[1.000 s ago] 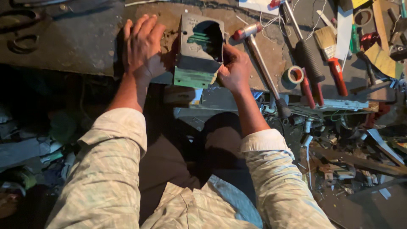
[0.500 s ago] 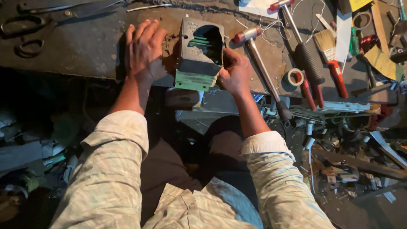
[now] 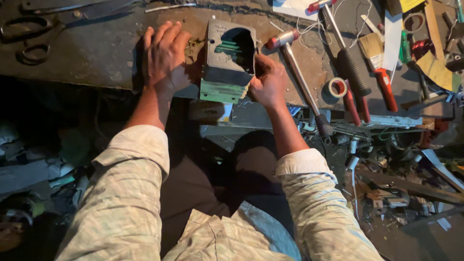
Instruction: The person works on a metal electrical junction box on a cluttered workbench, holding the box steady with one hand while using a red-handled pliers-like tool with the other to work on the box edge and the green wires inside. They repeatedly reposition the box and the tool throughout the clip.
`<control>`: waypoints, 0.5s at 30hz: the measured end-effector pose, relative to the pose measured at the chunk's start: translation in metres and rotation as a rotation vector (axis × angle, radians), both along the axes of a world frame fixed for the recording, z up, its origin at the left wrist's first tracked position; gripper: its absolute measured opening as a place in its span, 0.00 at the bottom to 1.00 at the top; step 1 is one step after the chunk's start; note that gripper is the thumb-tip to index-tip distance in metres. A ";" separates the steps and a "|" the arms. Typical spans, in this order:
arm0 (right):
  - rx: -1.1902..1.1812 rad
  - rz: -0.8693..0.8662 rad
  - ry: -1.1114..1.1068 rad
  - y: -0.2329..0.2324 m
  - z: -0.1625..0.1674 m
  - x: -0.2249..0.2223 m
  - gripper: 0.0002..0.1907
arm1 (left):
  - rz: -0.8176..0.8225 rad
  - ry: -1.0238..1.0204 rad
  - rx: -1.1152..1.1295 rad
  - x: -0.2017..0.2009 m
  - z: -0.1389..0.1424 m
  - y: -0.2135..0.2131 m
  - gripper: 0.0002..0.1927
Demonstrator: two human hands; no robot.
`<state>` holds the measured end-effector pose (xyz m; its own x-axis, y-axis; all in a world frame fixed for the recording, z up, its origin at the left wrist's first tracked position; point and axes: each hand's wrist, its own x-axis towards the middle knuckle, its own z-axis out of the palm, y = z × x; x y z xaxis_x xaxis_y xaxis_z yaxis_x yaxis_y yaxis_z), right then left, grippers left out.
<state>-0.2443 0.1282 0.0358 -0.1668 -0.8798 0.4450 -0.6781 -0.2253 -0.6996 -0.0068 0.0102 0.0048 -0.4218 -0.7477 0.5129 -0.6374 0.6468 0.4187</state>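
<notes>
A grey metal housing [image 3: 226, 58] with a dark opening and green laminated plates at its base stands on a worn workbench [image 3: 96, 58]. My right hand [image 3: 268, 81] grips its right side, thumb at the opening's edge. My left hand [image 3: 164, 58] lies flat on the bench just left of the housing, fingers spread, holding nothing.
A hammer [image 3: 299, 72] lies right of the housing, with a second hammer [image 3: 338, 43], a roll of tape [image 3: 337, 88], a red-handled paintbrush [image 3: 379, 63] and screwdrivers beyond. Large scissors [image 3: 29, 41] rest at far left. Cluttered parts and scrap fill the floor at right.
The housing and both hands keep nearly the same place; my right hand has shifted slightly on the housing's side. The camera view has drifted a little.
</notes>
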 end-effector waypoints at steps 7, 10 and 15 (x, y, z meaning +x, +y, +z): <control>0.116 -0.046 -0.066 0.001 0.000 0.001 0.20 | 0.008 0.015 0.023 -0.001 -0.001 -0.003 0.17; 0.078 0.013 -0.117 -0.001 0.000 0.000 0.19 | 0.004 0.044 0.001 -0.002 0.000 -0.005 0.17; 0.121 -0.082 -0.007 0.000 0.000 0.001 0.21 | -0.004 0.019 -0.028 0.002 0.003 0.003 0.26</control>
<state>-0.2434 0.1282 0.0355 -0.2431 -0.9103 0.3351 -0.6856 -0.0832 -0.7233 -0.0048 0.0131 0.0075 -0.4149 -0.7314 0.5412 -0.6269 0.6609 0.4126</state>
